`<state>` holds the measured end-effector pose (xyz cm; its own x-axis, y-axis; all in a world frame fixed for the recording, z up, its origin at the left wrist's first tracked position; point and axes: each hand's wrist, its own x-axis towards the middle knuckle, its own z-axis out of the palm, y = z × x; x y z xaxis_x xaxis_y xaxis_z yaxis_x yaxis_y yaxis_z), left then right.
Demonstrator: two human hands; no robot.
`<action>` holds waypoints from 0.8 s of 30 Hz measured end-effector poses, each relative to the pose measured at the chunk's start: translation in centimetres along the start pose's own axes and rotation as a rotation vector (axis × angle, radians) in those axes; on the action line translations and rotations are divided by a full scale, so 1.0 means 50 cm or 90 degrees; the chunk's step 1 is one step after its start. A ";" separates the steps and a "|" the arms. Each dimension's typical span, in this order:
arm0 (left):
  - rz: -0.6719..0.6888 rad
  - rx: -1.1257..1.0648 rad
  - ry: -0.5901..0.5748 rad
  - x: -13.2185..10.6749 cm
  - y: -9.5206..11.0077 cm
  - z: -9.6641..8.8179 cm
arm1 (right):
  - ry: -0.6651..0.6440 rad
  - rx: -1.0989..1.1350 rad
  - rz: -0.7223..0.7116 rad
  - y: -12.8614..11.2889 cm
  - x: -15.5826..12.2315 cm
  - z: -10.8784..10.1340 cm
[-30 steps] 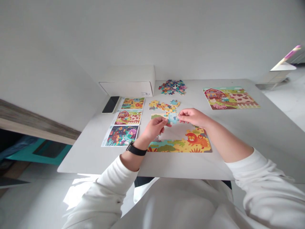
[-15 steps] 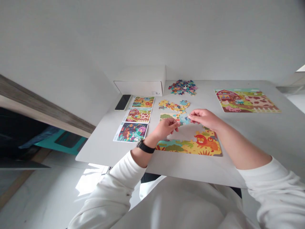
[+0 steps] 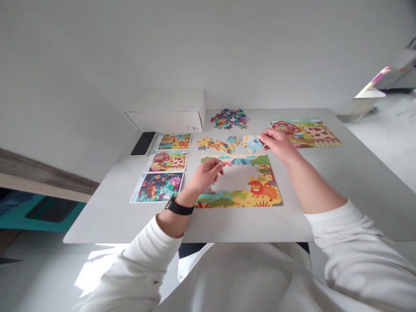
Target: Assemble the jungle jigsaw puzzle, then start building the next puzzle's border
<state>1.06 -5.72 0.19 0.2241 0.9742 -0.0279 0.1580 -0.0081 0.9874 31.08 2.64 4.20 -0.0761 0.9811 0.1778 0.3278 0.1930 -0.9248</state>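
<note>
Your right hand [image 3: 277, 145] pinches a light-blue jigsaw piece [image 3: 251, 144] between narrowly closed fingertips, just past the top edge of the lion jigsaw [image 3: 260, 193]. Your left hand [image 3: 204, 175] curls over that jigsaw's upper-left border, its fingers narrow (whether they hold anything is too small to tell). The jigsaw's border is built, leaving open room in the middle where the white table [image 3: 97, 225] shows. Above it lie a joined yellow cluster of pieces [image 3: 216, 145] and a loose pile of pieces [image 3: 229, 119]. The assembled farm jigsaw [image 3: 305, 133] sits just beyond your right hand. To the left, three picture sheets [image 3: 169, 161] lie near a phone [image 3: 142, 144] and a white cardboard box [image 3: 169, 110].
</note>
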 end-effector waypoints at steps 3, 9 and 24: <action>0.008 0.008 0.008 -0.001 0.000 0.000 | -0.047 -0.032 0.010 0.010 -0.006 0.007; -0.009 0.019 -0.049 -0.004 -0.002 0.004 | -0.244 -0.034 0.038 -0.001 -0.046 0.070; -0.048 0.079 -0.087 -0.003 -0.007 0.000 | -0.292 0.081 0.154 -0.005 -0.053 0.087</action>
<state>0.99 -5.87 -0.15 0.3342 0.9335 -0.1302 0.2944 0.0279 0.9553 27.11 -0.07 2.49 -0.4258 0.8857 -0.1849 0.2718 -0.0697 -0.9598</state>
